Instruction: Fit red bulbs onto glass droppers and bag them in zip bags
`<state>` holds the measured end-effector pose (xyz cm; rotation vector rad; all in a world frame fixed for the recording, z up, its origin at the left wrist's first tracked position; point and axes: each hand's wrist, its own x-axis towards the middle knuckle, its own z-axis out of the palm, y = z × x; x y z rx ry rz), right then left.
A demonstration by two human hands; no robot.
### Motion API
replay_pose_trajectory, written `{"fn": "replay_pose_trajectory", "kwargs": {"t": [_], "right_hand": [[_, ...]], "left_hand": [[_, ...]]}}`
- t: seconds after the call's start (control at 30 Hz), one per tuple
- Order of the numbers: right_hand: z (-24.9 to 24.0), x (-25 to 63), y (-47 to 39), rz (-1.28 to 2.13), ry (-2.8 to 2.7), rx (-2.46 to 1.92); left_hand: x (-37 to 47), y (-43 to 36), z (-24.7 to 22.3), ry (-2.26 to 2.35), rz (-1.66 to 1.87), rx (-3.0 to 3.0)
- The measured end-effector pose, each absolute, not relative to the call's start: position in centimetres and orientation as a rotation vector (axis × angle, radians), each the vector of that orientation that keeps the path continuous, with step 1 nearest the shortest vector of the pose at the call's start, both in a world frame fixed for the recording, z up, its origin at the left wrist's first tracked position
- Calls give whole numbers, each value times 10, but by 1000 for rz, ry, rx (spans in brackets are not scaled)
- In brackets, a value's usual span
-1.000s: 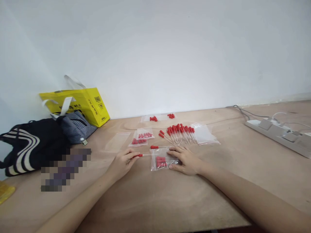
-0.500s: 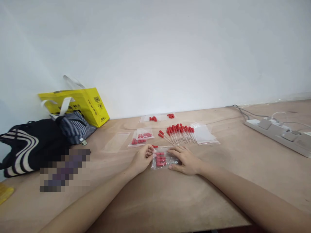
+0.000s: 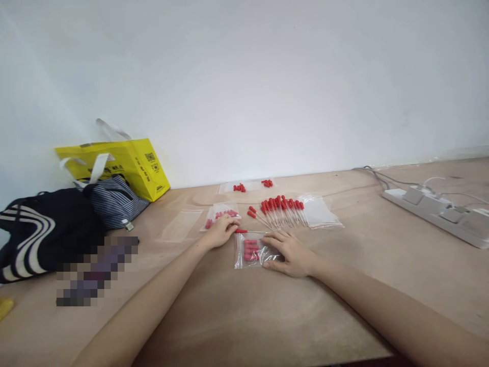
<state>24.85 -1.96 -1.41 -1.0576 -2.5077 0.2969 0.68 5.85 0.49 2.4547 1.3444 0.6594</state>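
Observation:
A clear zip bag (image 3: 239, 252) with several red rubber bulbs in it lies flat in front of me. My right hand (image 3: 290, 255) rests over its right end, fingers stretched out and touching the plastic. My left hand (image 3: 221, 232) is off the bag, beyond its upper left corner, with loosely bent fingers and no object visible in them. Its fingertips are close to a single red-bulbed dropper (image 3: 240, 231) that lies crosswise behind the bag. Partly behind that hand are small bags of red bulbs (image 3: 226, 209).
A fanned pile of red-bulbed droppers (image 3: 282, 206) lies beside a stack of clear bags (image 3: 321, 211). Farther back are more bagged droppers (image 3: 248, 186). A flat clear bag (image 3: 181, 225), dark bag (image 3: 57, 229) and yellow bag (image 3: 151, 178) are left; a power strip (image 3: 435, 216) is right.
My left hand has let go of the zip bag's left edge and moved up and left toward the small bags. My right hand has stayed on the zip bag.

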Motion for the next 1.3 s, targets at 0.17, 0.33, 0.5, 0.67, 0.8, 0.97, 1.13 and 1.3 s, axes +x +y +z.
{"fn": "replay_pose_trajectory", "kwargs": {"t": [0.17, 0.33, 0.5, 0.67, 0.8, 0.97, 1.13, 1.3], "right_hand": [[-13, 248, -20, 310, -2514, -1064], [-15, 250, -19, 297, -2510, -1064], [-16, 249, -19, 292, -2509, -1060], [-17, 249, -19, 290, -2502, -1052], [-17, 250, -19, 291, -2502, -1049], [-18, 250, -19, 290, -2495, -1037], [-18, 250, -18, 283, -2499, -1028], [-18, 249, -19, 277, -2493, -1037]], "left_hand": [[10, 60, 9, 1242, 491, 2542], [14, 55, 16, 1215, 394, 2550], [9, 45, 19, 1367, 525, 2530], [-32, 17, 18, 1503, 840, 2424], [-68, -7, 16, 1608, 812, 2382], [-80, -26, 23, 1639, 766, 2482], [-72, -32, 23, 1596, 721, 2522], [-62, -26, 14, 1604, 798, 2477]]}}
